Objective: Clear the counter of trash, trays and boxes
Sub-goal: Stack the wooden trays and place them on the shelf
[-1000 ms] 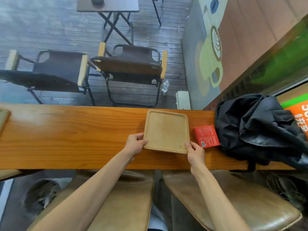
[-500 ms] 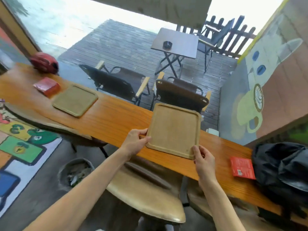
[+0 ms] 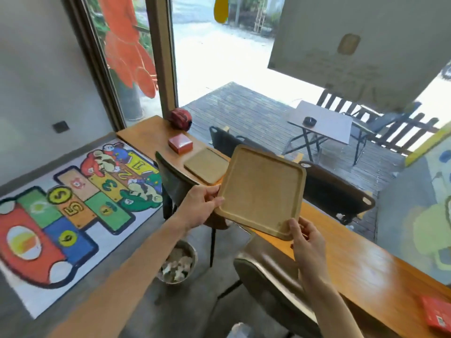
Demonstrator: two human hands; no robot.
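Our right hand (image 3: 308, 236) and left hand (image 3: 200, 206) pinch the near corners of a square, rimmed wooden tray (image 3: 262, 191), lifted above the glossy wood counter (image 3: 353, 259); second tray (image 3: 207, 165) and red box (image 3: 180, 143) lie toward its far end.

Matt wooden tray (image 3: 262, 191), glossy varnished wood counter (image 3: 361, 267), shiny metal bin (image 3: 179, 263)
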